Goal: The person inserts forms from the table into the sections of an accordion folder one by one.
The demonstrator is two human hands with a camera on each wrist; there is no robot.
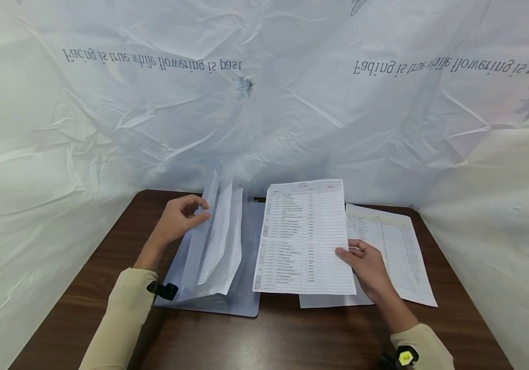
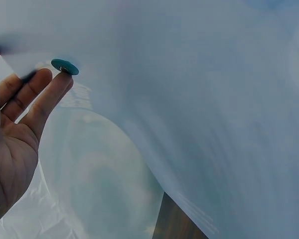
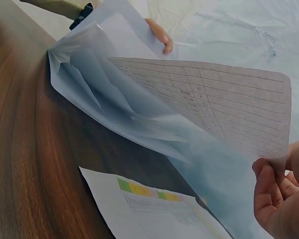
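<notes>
A translucent bluish plastic document folder (image 1: 250, 303) lies on the left half of the table, its upper side lifted. My left hand (image 1: 176, 220) pinches the raised cover by its edge between thumb and fingers. A teal round snap button (image 2: 66, 66) shows at a fingertip in the left wrist view. Several printed sheets (image 1: 229, 246) stand partly upright inside the folder. To the right, my right hand (image 1: 369, 270) grips a printed table sheet (image 1: 303, 236) at its right edge, holding it raised and facing me. The right wrist view shows that sheet (image 3: 234, 94) from the side.
Under and beside the held sheet lie other papers, one a printed list (image 1: 405, 254) at the right. A paper with a yellow and green header (image 3: 149, 209) rests on the brown wooden table (image 1: 287, 339). White printed sheeting (image 1: 255, 128) hangs behind and along both sides.
</notes>
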